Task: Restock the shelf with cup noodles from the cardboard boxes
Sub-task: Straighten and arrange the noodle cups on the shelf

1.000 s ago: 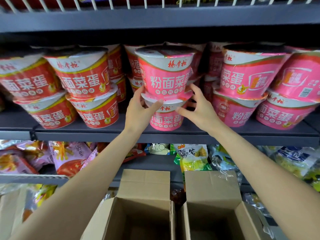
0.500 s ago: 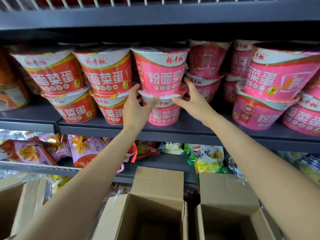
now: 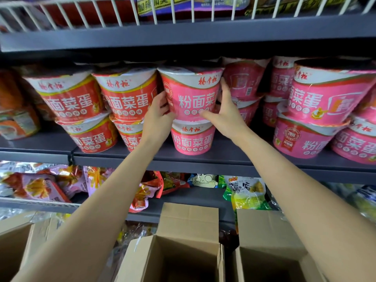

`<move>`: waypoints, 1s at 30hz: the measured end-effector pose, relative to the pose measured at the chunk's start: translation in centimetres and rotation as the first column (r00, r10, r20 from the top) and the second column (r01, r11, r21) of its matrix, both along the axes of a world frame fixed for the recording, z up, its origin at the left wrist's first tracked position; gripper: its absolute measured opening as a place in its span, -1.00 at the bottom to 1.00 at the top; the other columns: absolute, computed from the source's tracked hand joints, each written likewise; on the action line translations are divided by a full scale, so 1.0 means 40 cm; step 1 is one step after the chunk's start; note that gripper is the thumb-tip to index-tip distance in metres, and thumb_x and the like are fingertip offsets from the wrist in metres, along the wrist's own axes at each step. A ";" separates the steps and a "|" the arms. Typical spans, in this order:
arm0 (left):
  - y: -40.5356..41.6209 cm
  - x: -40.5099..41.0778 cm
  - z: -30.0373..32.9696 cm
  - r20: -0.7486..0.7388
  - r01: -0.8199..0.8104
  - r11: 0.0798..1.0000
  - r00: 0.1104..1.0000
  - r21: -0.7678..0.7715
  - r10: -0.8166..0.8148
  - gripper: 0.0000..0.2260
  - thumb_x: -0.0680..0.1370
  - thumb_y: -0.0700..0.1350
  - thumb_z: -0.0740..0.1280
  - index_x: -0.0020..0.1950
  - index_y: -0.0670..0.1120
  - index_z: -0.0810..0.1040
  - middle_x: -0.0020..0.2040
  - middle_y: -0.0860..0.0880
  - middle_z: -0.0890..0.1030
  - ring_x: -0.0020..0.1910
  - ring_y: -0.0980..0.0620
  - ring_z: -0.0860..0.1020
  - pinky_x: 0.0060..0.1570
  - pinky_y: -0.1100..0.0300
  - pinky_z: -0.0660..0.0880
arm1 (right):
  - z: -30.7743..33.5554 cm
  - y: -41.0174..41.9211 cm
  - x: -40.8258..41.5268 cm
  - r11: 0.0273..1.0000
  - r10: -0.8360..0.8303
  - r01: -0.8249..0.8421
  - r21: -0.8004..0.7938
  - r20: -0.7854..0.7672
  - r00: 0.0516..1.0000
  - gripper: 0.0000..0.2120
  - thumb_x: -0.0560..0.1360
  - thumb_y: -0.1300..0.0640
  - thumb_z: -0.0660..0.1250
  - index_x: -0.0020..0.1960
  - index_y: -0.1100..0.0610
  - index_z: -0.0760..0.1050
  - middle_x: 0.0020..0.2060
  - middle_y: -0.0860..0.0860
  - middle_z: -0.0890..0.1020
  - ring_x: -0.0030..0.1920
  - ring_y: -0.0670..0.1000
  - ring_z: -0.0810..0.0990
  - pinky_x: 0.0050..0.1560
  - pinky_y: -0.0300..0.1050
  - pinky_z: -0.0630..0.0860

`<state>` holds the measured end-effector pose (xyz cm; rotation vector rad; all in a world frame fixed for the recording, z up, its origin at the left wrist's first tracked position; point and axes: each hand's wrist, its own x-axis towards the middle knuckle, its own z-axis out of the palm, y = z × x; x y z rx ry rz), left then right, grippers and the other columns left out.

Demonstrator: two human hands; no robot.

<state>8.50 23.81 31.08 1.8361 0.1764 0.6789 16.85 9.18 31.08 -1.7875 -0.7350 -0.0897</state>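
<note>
On the grey middle shelf a pink cup noodle is stacked upright on a second pink cup. My left hand grips the upper cup's left side, with fingers behind it and the thumb at its lower front. My right hand grips the right side, fingers pointing up along the wall and the thumb across the bottom front. Below stand two open cardboard boxes; no cups show in the part of them I can see.
Red cup noodles are stacked two high to the left, more pink cups to the right. A wire rack sits above. Snack bags fill the lower shelf. Another box is at the far left.
Both hands have risen from the seam between the two pink cups to the upper cup's sides and now grip it. The view has shifted slightly right and upward.
</note>
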 end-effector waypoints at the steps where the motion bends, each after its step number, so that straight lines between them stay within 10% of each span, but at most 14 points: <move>1: 0.003 -0.002 -0.002 0.005 -0.009 1.000 1.000 -0.003 0.009 -0.46 0.54 -0.33 0.25 0.49 -0.09 0.22 0.32 0.02 0.43 0.28 0.10 0.41 0.26 0.17 0.43 | -0.002 -0.004 0.003 1.000 -0.003 0.003 -0.004 0.008 1.000 -0.12 0.49 0.26 0.37 0.55 0.06 -0.17 0.41 -0.04 0.31 0.25 -0.23 0.31 0.11 -0.46 0.32; 10: 0.011 0.007 -0.022 -0.025 0.014 0.985 1.000 0.174 -0.010 -0.40 0.56 -0.32 0.20 0.55 -0.02 0.11 0.43 0.02 0.39 0.41 0.04 0.35 0.32 0.13 0.37 | -0.014 -0.014 0.026 1.000 -0.025 0.026 -0.011 0.018 1.000 -0.11 0.46 0.29 0.39 0.55 0.04 -0.13 0.42 0.04 0.34 0.36 -0.04 0.38 0.36 -0.01 0.37; 25: 0.013 0.001 -0.039 -0.005 0.024 0.984 1.000 0.178 -0.024 -0.42 0.55 -0.22 0.31 0.53 -0.03 0.18 0.44 0.05 0.36 0.31 0.17 0.37 0.18 0.26 0.38 | -0.017 -0.012 0.020 0.991 0.051 -0.038 0.125 -0.102 0.993 -0.27 0.42 0.45 0.33 0.35 -0.02 0.03 0.34 0.08 0.36 0.23 -0.13 0.43 -0.09 -0.45 0.48; 30: 0.029 0.024 -0.021 -0.092 0.013 0.985 0.996 0.172 0.003 -0.43 0.60 -0.17 0.22 0.56 -0.01 0.08 0.44 0.00 0.38 0.38 0.05 0.37 0.24 0.19 0.34 | -0.049 -0.003 -0.029 0.984 0.002 0.003 0.176 -0.029 1.000 -0.24 0.41 0.40 0.33 0.39 -0.05 0.00 0.39 0.08 0.37 0.32 -0.13 0.41 0.08 -0.36 0.44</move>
